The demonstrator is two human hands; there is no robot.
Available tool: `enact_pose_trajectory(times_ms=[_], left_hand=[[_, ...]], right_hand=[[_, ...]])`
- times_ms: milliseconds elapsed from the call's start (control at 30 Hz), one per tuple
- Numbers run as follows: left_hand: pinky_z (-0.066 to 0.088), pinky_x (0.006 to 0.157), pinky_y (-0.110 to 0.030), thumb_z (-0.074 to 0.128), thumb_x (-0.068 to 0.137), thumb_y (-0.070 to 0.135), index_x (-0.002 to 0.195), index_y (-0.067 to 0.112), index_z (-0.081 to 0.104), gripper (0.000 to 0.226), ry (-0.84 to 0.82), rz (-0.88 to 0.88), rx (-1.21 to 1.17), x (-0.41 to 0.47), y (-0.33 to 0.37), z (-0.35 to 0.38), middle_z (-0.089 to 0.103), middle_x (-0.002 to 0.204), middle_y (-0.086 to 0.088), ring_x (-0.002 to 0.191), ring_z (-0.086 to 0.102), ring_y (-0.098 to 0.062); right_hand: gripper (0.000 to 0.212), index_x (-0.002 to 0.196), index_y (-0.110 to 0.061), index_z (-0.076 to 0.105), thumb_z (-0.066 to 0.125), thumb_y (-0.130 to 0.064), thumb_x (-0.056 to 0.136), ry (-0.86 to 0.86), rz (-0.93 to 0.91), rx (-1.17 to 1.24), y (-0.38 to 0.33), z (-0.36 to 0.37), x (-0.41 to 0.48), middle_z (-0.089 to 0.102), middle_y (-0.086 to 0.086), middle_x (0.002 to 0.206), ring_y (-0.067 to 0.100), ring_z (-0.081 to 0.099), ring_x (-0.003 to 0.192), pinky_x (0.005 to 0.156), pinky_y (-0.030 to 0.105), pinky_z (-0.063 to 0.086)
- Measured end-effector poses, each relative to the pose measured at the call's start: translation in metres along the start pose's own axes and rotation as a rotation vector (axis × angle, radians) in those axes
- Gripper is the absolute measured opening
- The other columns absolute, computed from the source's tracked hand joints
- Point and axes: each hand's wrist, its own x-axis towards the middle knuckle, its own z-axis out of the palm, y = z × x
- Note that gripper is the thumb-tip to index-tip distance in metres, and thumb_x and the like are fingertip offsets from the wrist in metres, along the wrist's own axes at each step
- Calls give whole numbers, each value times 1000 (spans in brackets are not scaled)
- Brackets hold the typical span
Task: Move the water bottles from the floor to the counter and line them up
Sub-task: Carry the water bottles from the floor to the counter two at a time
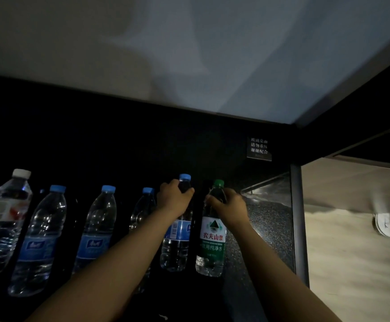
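Note:
Several water bottles stand in a row on the dark counter. My left hand grips the neck of a blue-capped bottle. Just to its right, my right hand holds the neck of a green-capped bottle with a green label. Both bottles stand upright, close together. To the left stand a white-capped bottle and three blue-capped ones: one, another, and a third partly hidden by my left forearm.
A small dark sign with white writing sits on the back wall above the counter. A metal post marks the counter's right edge. Beyond it lies a light floor with a white shoe.

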Motion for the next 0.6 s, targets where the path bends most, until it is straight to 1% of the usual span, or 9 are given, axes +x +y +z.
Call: enact_pose_trajectory(times_ms=[167,233,267,333,367,467,533,600], left_hand=[[42,63,-24,59,89,36,128,19,51,43,-28,10,-47,-4,-1,-5,55,121,-10,95,59,-21],[38,56,-21,60,89,32,128,20,51,42,-34,20,-47,-8,0,-8,55,121,-10,91,58,-19],[38,56,-21,61,88,30,127,21,52,41,-37,26,-45,-10,0,-9,56,120,-10,90,59,-18],[40,57,-22,62,87,28,123,20,54,39,-35,40,-37,-15,0,-13,57,117,-9,89,60,-19],[41,58,-22,63,86,28,121,19,55,38,-31,51,-29,-19,0,-15,57,116,-9,89,61,-20],[43,63,-24,64,86,28,121,19,54,38,5,96,-2,-33,6,-21,55,120,-9,89,59,-18],[42,70,-25,63,88,26,129,19,50,44,32,127,38,-46,14,-26,48,127,-8,92,54,-16],[43,76,-26,62,89,27,135,19,45,50,36,162,88,-61,22,-30,43,132,-8,101,54,-20]], right_hand=[[49,111,-20,62,66,-53,74,-7,-9,6,2,-1,2,65,5,104,20,66,88,78,40,58],[48,114,-18,62,68,-48,78,-3,-15,3,-1,-3,-2,65,7,108,21,65,91,80,38,57],[48,117,-16,61,69,-45,79,-3,-25,-7,-3,-5,-5,63,8,111,21,64,95,81,35,55],[48,122,-15,58,68,-41,82,-1,-67,-59,-5,-10,-11,59,6,114,20,60,99,78,29,49],[47,122,-15,58,66,-41,83,3,-97,-87,-5,-13,-14,57,6,114,19,58,98,76,26,46],[40,118,-16,59,62,-39,86,7,-166,-162,-5,-27,-28,57,7,112,14,53,88,67,24,40],[36,115,-16,59,62,-38,86,4,-199,-209,-4,-37,-39,56,6,110,17,56,88,69,27,45],[34,115,-16,59,62,-36,87,-14,-233,-258,-4,-49,-51,55,5,109,19,58,90,75,30,50]])
